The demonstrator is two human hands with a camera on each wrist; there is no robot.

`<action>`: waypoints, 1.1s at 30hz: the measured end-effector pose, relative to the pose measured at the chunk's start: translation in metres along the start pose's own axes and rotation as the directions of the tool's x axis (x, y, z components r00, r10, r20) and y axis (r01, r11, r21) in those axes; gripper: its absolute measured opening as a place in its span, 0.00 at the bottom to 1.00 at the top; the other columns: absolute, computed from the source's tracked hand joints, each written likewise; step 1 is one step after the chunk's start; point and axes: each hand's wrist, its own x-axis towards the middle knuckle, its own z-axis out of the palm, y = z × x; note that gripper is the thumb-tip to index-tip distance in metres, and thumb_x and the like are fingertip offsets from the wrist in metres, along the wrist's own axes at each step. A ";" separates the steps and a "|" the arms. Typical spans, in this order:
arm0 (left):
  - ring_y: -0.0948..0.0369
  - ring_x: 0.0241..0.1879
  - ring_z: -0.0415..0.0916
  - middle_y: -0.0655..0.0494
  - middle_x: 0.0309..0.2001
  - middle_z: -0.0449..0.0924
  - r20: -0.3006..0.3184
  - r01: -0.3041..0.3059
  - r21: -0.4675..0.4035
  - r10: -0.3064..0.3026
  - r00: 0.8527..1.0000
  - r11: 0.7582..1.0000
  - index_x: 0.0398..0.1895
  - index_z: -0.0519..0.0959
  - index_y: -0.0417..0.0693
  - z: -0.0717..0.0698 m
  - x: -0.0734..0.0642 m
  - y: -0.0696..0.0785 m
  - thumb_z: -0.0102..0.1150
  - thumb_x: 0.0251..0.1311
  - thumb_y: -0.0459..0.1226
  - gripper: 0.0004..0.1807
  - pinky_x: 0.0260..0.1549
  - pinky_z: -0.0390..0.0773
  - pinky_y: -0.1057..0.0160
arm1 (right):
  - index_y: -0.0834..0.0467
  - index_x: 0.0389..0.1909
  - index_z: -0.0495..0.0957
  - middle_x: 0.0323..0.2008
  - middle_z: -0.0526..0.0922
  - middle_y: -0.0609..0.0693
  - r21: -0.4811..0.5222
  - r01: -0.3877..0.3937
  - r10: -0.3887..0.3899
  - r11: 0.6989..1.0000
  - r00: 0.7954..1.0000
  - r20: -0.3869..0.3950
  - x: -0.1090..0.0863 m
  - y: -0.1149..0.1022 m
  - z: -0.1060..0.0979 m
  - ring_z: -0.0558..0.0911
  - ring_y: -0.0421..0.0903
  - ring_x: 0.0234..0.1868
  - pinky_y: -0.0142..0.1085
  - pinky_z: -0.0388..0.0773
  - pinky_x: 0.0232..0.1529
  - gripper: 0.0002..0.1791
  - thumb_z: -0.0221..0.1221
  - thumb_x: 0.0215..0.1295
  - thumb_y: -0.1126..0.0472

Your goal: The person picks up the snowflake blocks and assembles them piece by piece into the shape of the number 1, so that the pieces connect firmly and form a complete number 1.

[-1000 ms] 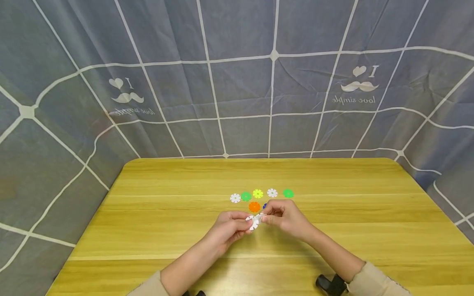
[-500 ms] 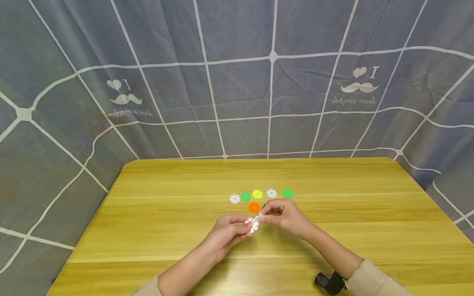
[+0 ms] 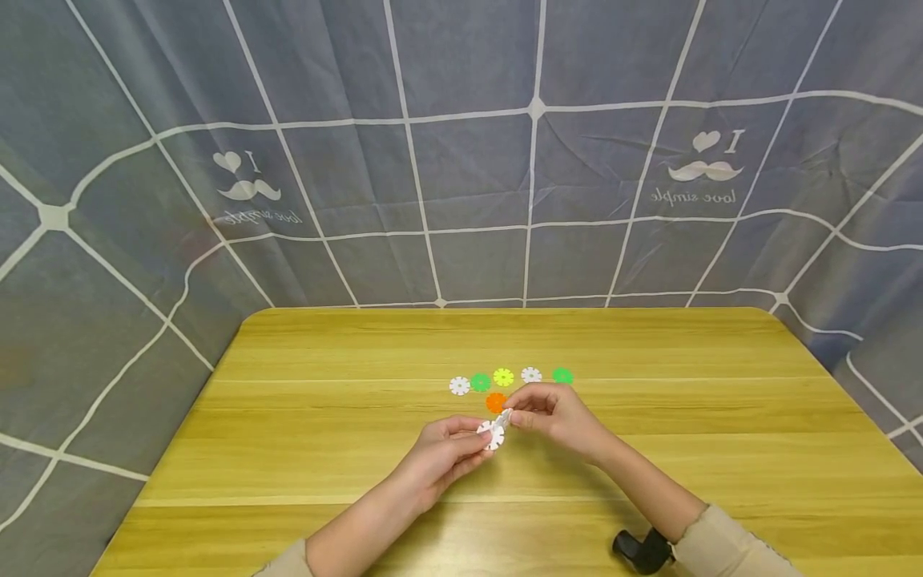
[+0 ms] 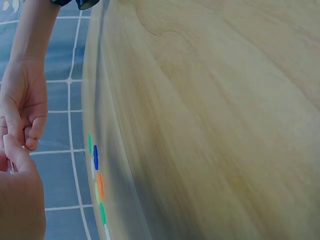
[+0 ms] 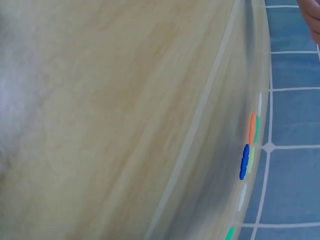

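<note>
In the head view my left hand [image 3: 443, 457] pinches a white notched plastic disc [image 3: 491, 436] between thumb and fingers. My right hand [image 3: 558, 418] pinches a second white disc [image 3: 507, 417], seen nearly edge-on. The two discs meet at an angle; whether their slots are interlocked I cannot tell. Both hands are above the table. The left wrist view shows the left hand [image 4: 20, 195] and right hand [image 4: 24, 100] fingertip to fingertip, the discs mostly hidden between them. In the right wrist view only part of a hand [image 5: 312, 20] shows at the top corner.
Beyond the hands, loose notched discs lie on the wooden table [image 3: 360, 449]: orange [image 3: 496, 402], yellow [image 3: 503, 377], green [image 3: 480, 382] and white [image 3: 459, 385] among them. A blue disc [image 5: 244, 162] shows in the wrist views. A grey curtain [image 3: 476, 176] hangs behind the table.
Both hands stay at nearly the same place with the white discs. The right hand's disc has tilted slightly upward, and the blue disc has passed out of sight behind that hand.
</note>
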 end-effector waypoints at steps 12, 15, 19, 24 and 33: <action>0.66 0.30 0.79 0.54 0.32 0.82 0.038 0.002 0.051 -0.004 0.999 0.999 0.52 0.72 0.28 -0.002 0.001 -0.001 0.55 0.64 0.35 0.19 0.32 0.79 0.74 | 0.66 0.36 0.80 0.34 0.81 0.50 0.001 -0.013 0.013 1.000 1.000 -0.001 -0.001 0.000 0.000 0.77 0.42 0.35 0.35 0.79 0.38 0.06 0.60 0.60 0.67; 0.66 0.30 0.79 0.53 0.33 0.81 0.069 0.000 0.063 -0.004 0.998 0.998 0.53 0.72 0.28 -0.002 0.002 -0.002 0.54 0.64 0.36 0.20 0.32 0.79 0.74 | 0.65 0.36 0.80 0.34 0.81 0.47 -0.012 0.000 0.000 1.000 1.000 0.022 -0.001 0.001 0.002 0.77 0.43 0.36 0.36 0.79 0.39 0.06 0.61 0.60 0.66; 0.65 0.32 0.79 0.50 0.37 0.81 0.105 -0.005 0.072 -0.002 0.995 0.997 0.53 0.71 0.27 -0.002 0.002 -0.003 0.54 0.65 0.37 0.21 0.33 0.79 0.74 | 0.65 0.36 0.80 0.34 0.80 0.46 -0.011 0.030 -0.029 1.000 0.998 0.049 -0.001 0.001 0.003 0.77 0.43 0.36 0.36 0.80 0.38 0.06 0.61 0.60 0.66; 0.64 0.34 0.80 0.44 0.43 0.81 0.128 0.003 0.068 -0.012 0.992 0.998 0.53 0.72 0.28 -0.002 0.002 -0.005 0.54 0.65 0.39 0.22 0.33 0.79 0.73 | 0.65 0.35 0.81 0.34 0.79 0.54 0.022 0.063 -0.064 0.998 0.996 0.062 -0.002 0.002 0.005 0.76 0.42 0.36 0.34 0.79 0.39 0.06 0.61 0.60 0.66; 0.63 0.34 0.81 0.45 0.44 0.81 0.165 0.030 0.044 -0.037 0.986 0.999 0.53 0.73 0.29 0.000 0.000 -0.007 0.54 0.65 0.38 0.21 0.29 0.79 0.75 | 0.63 0.36 0.81 0.33 0.78 0.55 0.010 0.065 -0.065 0.998 0.996 0.061 -0.004 0.002 0.008 0.75 0.42 0.36 0.33 0.77 0.38 0.06 0.61 0.60 0.63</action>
